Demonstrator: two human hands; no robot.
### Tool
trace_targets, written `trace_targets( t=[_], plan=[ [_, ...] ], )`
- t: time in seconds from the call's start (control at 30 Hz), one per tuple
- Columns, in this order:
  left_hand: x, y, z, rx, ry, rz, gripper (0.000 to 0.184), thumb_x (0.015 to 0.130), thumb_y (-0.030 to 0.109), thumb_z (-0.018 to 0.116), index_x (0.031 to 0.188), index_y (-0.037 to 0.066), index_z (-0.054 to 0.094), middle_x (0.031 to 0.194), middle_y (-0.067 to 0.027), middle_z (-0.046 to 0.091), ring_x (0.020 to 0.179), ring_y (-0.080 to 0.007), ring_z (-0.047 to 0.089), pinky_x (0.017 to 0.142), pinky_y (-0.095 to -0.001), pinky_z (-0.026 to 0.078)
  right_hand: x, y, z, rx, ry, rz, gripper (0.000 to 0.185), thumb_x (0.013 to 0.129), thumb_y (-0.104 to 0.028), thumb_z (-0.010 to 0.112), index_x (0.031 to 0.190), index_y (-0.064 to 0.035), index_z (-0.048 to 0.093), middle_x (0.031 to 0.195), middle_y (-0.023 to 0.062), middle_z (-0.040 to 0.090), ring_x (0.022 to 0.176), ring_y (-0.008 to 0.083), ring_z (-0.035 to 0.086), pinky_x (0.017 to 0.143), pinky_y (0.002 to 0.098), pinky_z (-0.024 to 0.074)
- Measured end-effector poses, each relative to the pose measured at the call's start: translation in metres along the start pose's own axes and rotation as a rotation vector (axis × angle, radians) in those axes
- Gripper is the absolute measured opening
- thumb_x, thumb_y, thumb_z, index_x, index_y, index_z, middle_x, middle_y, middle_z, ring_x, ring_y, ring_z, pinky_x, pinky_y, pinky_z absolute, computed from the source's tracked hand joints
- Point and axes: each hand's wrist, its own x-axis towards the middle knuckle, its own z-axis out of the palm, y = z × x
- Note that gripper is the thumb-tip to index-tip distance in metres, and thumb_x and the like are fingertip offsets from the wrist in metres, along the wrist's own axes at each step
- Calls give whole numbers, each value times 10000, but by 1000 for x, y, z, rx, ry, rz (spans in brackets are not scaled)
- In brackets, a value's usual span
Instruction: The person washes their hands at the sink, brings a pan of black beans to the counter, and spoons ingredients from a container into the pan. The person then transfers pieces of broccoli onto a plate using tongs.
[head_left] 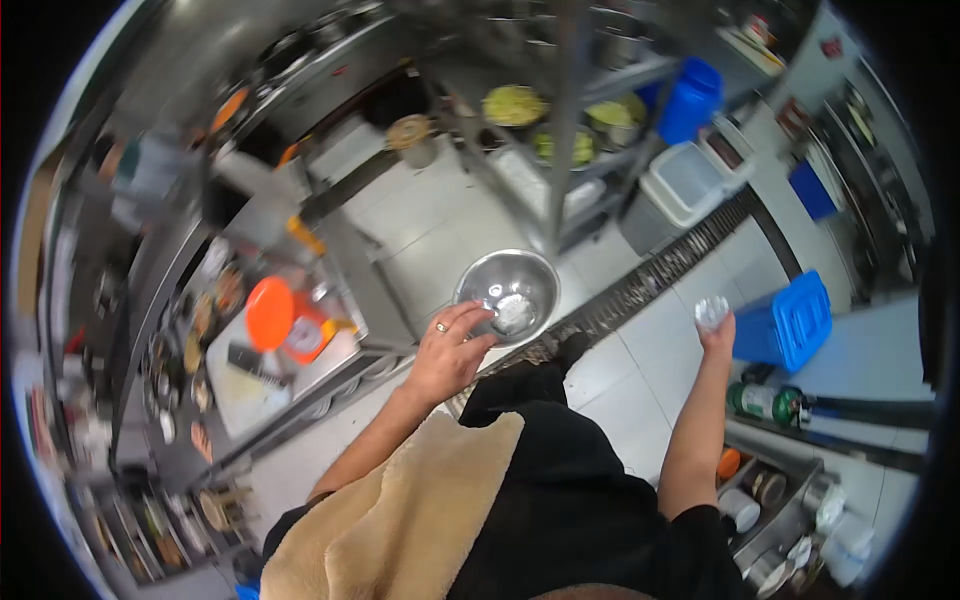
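A round metal bowl with something white or clear in its bottom is in front of my body. My left hand, wearing a ring, is at the bowl's near left rim, with thumb and fingers closed on it. Out to the right, my right hand holds a small clear container upright, its fingers wrapped round the lower part. A tan cloth hangs over my dark clothing.
A steel counter on the left carries a cutting board, a cleaver and an orange lid. Ahead stands a rack with bowls of green food. A blue bin is at the right, and a drain grate crosses the floor.
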Motion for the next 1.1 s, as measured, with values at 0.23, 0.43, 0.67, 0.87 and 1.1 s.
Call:
trace_targets(
  t=[0.23, 0.43, 0.67, 0.87, 1.1],
  plan=[
    [228, 45, 143, -293, -190, 267, 220, 772, 30, 765, 974, 112, 736, 1294, -74, 632, 1282, -310, 573, 1034, -455, 489, 65, -161, 4, 35, 104, -138, 308, 1057, -321, 512, 1303, -144, 562, 1372, 89, 587, 1222, 341, 579, 1030, 560, 488],
    [424, 91, 230, -352, -340, 390, 191, 824, 49, 735, 1008, 97, 734, 1338, -95, 609, 1339, -335, 521, 1070, -481, 443, 116, -294, 1, 139, 171, -248, 241, 1034, -316, 520, 1053, -135, 677, 1119, 96, 716, 1021, 306, 681, 867, 507, 572],
    [613, 146, 369, -304, -359, 357, 137, 854, 83, 734, 990, 72, 743, 1331, -131, 618, 1334, -373, 526, 1083, -498, 435, 278, -454, -32, 216, 165, -276, 247, 1034, -322, 517, 1026, -137, 681, 1075, 72, 721, 1004, 292, 686, 832, 506, 575],
    [759, 205, 434, -251, -324, 256, 119, 829, 47, 756, 947, 58, 765, 1338, -146, 623, 1327, -398, 534, 1082, -484, 449, 421, -589, -57, 238, 31, -282, 235, 1051, -327, 489, 1008, -153, 641, 1081, 61, 682, 1008, 307, 660, 839, 533, 560],
    [980, 241, 581, -242, -257, 262, 163, 795, 1, 743, 942, 69, 767, 1337, -139, 621, 1329, -401, 535, 1099, -491, 441, 573, -805, -60, 310, 224, -383, 304, 1053, -365, 499, 1186, -133, 644, 1233, 109, 671, 1123, 329, 650, 930, 566, 547]
  ],
)
